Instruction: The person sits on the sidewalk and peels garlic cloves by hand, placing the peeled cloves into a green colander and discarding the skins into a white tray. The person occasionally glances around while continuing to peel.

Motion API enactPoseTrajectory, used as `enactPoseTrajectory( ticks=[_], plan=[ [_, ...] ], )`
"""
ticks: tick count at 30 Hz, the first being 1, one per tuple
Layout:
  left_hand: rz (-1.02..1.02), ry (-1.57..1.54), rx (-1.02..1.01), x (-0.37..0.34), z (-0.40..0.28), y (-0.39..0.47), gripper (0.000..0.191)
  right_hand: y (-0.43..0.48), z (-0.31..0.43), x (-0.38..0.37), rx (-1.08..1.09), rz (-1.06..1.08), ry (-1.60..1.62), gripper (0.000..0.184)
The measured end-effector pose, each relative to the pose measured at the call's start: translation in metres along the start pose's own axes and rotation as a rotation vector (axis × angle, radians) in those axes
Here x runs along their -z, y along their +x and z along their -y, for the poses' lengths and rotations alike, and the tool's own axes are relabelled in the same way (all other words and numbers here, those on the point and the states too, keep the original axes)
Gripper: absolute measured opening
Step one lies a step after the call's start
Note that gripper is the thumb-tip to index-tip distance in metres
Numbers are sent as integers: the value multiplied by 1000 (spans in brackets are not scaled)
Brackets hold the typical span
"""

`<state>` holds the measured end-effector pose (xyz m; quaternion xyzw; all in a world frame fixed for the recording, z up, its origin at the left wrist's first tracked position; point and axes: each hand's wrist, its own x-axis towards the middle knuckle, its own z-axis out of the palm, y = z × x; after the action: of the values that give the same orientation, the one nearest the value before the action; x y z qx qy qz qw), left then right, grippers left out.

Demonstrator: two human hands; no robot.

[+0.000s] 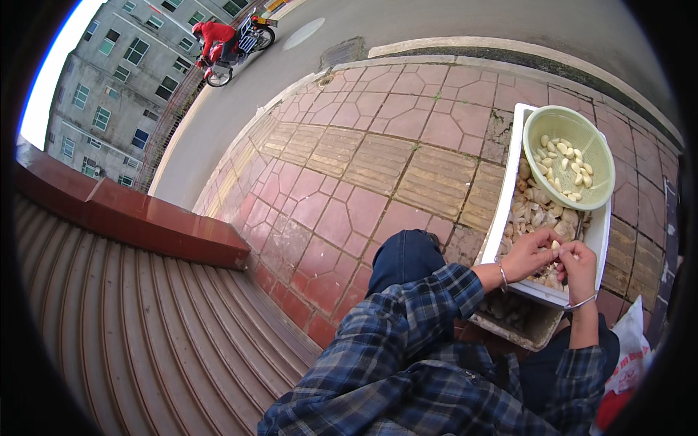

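Note:
My left hand [528,256] and my right hand [577,265] meet above the near part of a white foam box [506,218]. Between their fingertips is a pale garlic clove [555,245]; the fingers of both hands touch around it. Below them, the box holds unpeeled garlic and loose garlic skins [537,212]. A light green plastic colander [608,163] rests on the far end of the box, with several peeled garlic cloves [575,166] inside. What lies under my right hand's curled fingers is hidden.
Under the near end of the box is a dirty container [537,340]. A printed white plastic bag [630,349] lies at the lower right. Paving tiles [349,207] surround the box. To the left is a corrugated shutter [147,316]; a person on a red motorcycle [221,54] is on the road.

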<state>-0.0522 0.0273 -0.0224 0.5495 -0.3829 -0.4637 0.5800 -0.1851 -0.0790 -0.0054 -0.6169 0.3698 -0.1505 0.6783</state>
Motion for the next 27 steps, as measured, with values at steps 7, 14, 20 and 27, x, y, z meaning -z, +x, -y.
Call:
enactPoseTrajectory(
  ticks=[7,14,20,27],
  plan=[
    [-23,-268,103,0,12,7,24,1,1,-8,231,-94,-276,10],
    [-29,-356,110,-2,-1,5,24,1,0,-9,637,-239,-578,7],
    [30,-408,211,0,-7,3,26,2,-4,-4,646,-330,-609,7],
    [89,-546,250,8,-17,0,31,4,7,16,501,-378,-578,7]
  ],
)
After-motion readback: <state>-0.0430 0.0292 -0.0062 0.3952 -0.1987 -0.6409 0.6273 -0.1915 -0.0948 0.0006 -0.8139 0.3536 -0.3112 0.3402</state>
